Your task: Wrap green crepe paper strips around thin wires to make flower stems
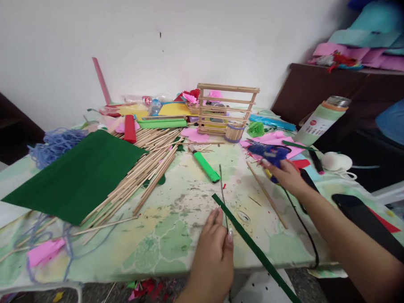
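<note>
Near the table's front edge, my left hand [213, 247] is closed, its fingers pinching a thin dark wire [221, 186] that stands up past the fingertips. A long dark green strip [256, 249] starts at those same fingertips and slants down to the right; how firmly it is held is partly hidden. Further right, my right hand [290, 176] closes on a blue glue gun [272, 154] with a black cord [296, 212]. Beneath the gun lie pink paper pieces [297, 140]. A green utility knife [205, 166] rests between the hands, beyond the left one.
Wooden sticks [123, 190] and a dark green sheet [79, 174] cover the left side, with blue yarn [59, 144] behind. A stick frame [228, 108] stands at the back. On the right are a bottle [323, 121] and a black phone [369, 224].
</note>
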The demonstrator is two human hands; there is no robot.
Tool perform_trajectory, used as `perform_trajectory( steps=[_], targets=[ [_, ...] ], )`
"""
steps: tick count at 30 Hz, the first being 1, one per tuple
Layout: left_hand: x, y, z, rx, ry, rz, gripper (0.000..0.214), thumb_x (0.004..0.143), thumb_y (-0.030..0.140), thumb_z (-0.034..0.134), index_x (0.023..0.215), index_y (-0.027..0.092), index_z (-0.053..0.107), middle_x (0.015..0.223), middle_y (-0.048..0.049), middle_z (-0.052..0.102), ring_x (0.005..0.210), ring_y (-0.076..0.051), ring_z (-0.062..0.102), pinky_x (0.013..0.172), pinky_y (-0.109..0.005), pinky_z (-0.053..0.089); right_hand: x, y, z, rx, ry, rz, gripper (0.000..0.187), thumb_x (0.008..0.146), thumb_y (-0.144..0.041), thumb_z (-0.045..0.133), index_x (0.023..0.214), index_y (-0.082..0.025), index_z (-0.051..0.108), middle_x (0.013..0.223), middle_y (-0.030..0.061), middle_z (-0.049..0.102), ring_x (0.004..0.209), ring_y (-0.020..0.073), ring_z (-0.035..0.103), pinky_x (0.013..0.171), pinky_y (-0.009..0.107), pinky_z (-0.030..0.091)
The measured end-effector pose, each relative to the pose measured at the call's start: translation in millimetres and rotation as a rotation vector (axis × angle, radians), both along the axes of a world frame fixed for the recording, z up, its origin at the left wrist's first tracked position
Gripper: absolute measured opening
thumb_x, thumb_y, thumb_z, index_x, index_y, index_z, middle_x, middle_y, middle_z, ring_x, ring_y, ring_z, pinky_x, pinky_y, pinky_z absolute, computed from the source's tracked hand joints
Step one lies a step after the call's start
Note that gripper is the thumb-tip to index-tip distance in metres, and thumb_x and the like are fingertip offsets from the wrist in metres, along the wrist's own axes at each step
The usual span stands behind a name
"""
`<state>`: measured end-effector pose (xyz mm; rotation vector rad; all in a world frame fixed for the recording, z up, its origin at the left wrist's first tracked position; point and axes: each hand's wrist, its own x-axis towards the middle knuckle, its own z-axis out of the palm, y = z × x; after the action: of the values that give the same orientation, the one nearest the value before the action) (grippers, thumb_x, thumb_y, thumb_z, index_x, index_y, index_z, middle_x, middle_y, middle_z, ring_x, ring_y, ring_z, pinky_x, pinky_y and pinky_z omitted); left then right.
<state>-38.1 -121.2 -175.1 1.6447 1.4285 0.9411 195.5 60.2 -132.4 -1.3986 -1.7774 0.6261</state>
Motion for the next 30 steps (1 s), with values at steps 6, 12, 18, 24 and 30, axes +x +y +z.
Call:
perform_trajectory(
  steps=[6, 12, 18, 24, 30],
  targets=[
    [-21.5, 5.1, 11.8, -0.023, -0.451, 0.325, 0.037, 0.091, 0.047, 0.049, 0.068, 0.019, 0.057, 0.117, -0.0093, 0.063, 0.11, -0.024, 0.054, 0.097, -0.037, 0.041, -13.0, 11.8, -28.7, 0.018, -0.226, 0.158, 0.038, 0.084, -0.055, 0.05, 0.1, -0.022, 0.062, 0.083, 0.0067, 0.061, 0.081, 0.025, 0.056, 0.077, 0.042, 0.048],
    [-36.1, 11.8, 15.9, 0.034, -0.684, 0.559, 0.038, 0.075, 0.054, 0.069, 0.068, 0.017, 0.063, 0.081, -0.0026, 0.056, 0.081, -0.015, 0.051, 0.076, -0.022, 0.042, -8.6, 9.1, -24.5, 0.043, -0.338, 0.148, 0.043, 0.08, -0.057, 0.055, 0.1, -0.02, 0.056, 0.087, 0.0081, 0.058, 0.084, 0.0262, 0.054, 0.082, 0.046, 0.047],
    [-36.6, 11.2, 15.0, -0.094, -0.873, 0.627, 0.041, 0.067, 0.055, 0.076, 0.076, 0.016, 0.068, 0.07, 0.0003, 0.057, 0.061, -0.009, 0.041, 0.057, -0.017, 0.036, 4.6, -2.9, -11.5, -0.004, -0.33, 0.143, 0.062, 0.08, -0.053, 0.061, 0.13, -0.022, 0.042, 0.117, 0.013, 0.056, 0.105, 0.0267, 0.057, 0.09, 0.044, 0.048],
    [-35.6, 12.3, 17.7, -0.106, -0.915, 0.647, 0.044, 0.061, 0.056, 0.08, 0.073, 0.015, 0.068, 0.067, 0.0001, 0.059, 0.06, -0.008, 0.045, 0.055, -0.017, 0.037, 9.6, -24.2, -0.9, -0.082, -0.314, 0.114, 0.068, 0.076, -0.056, 0.065, 0.131, -0.021, 0.045, 0.112, 0.0125, 0.06, 0.098, 0.0252, 0.059, 0.085, 0.042, 0.052],
    [-31.8, 11.5, 19.0, -0.069, -0.89, 0.642, 0.041, 0.066, 0.054, 0.078, 0.075, 0.014, 0.068, 0.066, -0.0001, 0.06, 0.058, -0.007, 0.046, 0.054, -0.017, 0.038, -12.8, -79.5, 20.3, 0.196, -0.223, -0.112, 0.028, 0.085, -0.045, 0.057, 0.101, -0.022, 0.057, 0.096, 0.0091, 0.061, 0.084, 0.0221, 0.059, 0.08, 0.04, 0.05]
  ],
)
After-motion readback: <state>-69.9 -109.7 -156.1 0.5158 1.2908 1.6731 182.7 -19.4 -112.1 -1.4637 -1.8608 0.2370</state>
